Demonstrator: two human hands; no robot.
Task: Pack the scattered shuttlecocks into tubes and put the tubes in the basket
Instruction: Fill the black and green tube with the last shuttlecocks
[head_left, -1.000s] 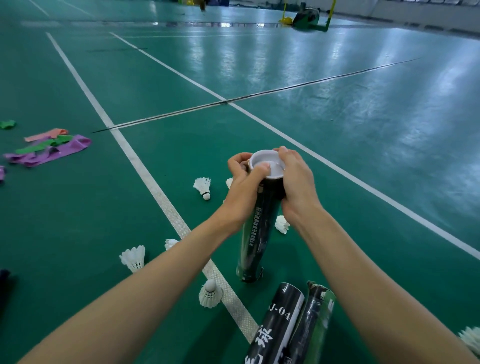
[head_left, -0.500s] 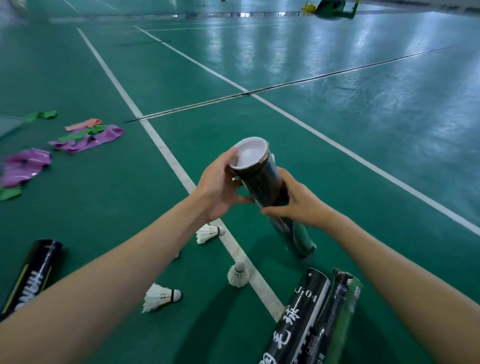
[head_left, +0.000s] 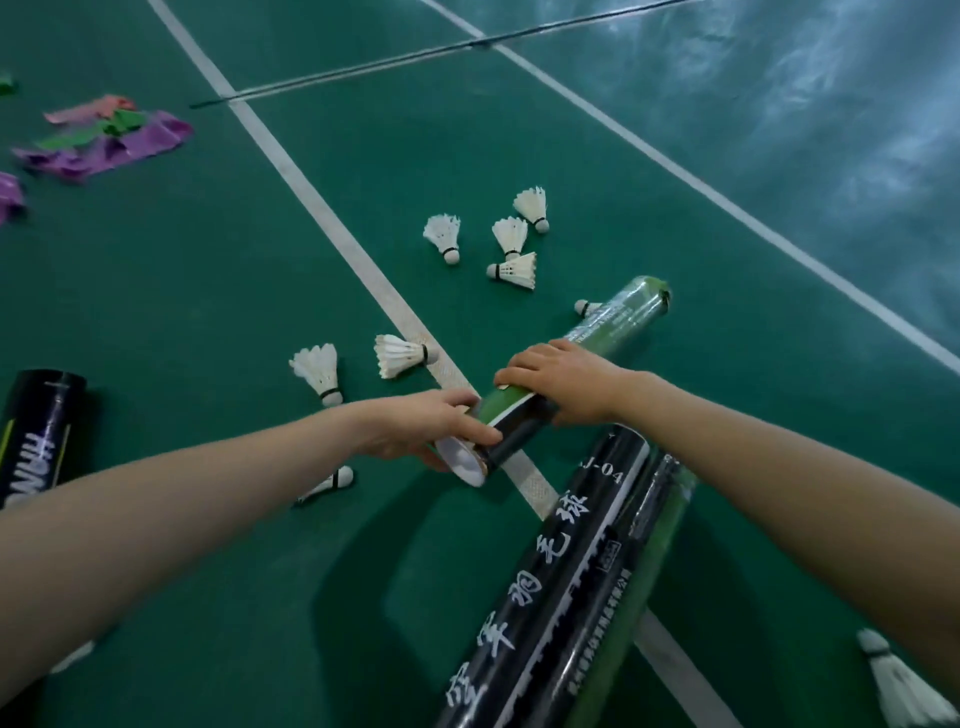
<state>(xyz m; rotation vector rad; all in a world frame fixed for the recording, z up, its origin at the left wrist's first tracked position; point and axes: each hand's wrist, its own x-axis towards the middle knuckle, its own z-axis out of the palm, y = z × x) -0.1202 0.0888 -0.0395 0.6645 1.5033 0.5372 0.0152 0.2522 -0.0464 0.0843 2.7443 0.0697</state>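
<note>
A green and black shuttlecock tube (head_left: 618, 325) lies tilted across the white court line, its white cap (head_left: 460, 460) toward me. My left hand (head_left: 426, 426) grips the capped end, thumb along the tube's side. My right hand (head_left: 566, 382) lies over the tube's middle, fingers curled round it. Several white shuttlecocks lie scattered on the green floor: a cluster (head_left: 511, 236) beyond the tube, two (head_left: 317, 366) left of the line, one (head_left: 332, 480) under my left forearm, one (head_left: 901, 686) at the bottom right. No basket is in view.
Two more black tubes (head_left: 550, 587) lie side by side near me, under my right arm. Another black tube (head_left: 36, 431) lies at the left edge. Purple, green and pink bands (head_left: 104, 140) are strewn at the far left. A thin dark strip (head_left: 441, 52) crosses the court.
The tube, upright on the floor a second ago and then lifted at a slant, now lies low across the white line. Both hands went down with it, and my view tipped downward.
</note>
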